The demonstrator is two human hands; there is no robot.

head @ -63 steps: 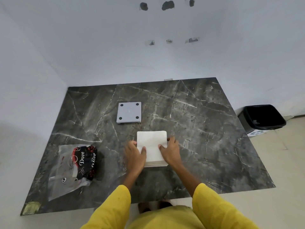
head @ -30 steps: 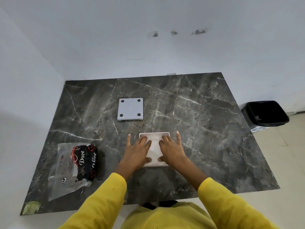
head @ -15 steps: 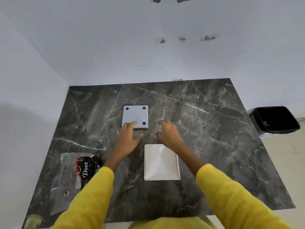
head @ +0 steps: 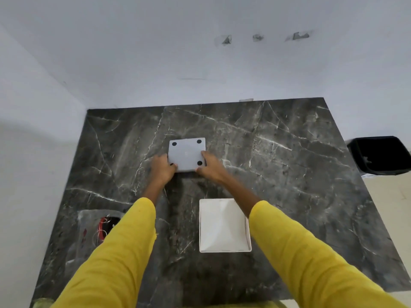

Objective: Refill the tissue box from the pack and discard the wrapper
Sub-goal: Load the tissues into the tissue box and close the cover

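Note:
A white square tissue box [head: 224, 225] stands open-side up on the dark marble table [head: 289, 174], filled with white tissues. Farther back lies its grey base panel [head: 186, 154] with black round feet at the corners. My left hand [head: 162, 168] grips the panel's near-left corner and my right hand [head: 210, 166] grips its near-right edge. The clear plastic wrapper [head: 93, 227] with red and black print lies at the table's left, partly hidden behind my yellow left sleeve.
A black waste bin [head: 380, 155] stands on the floor off the table's right edge. White walls close in at the back and left. Something small and greenish [head: 41, 302] sits at the table's near-left corner.
My hands pressed the tissues down into the box, then lifted off it and reached back. Both now hold the grey panel by its near edge.

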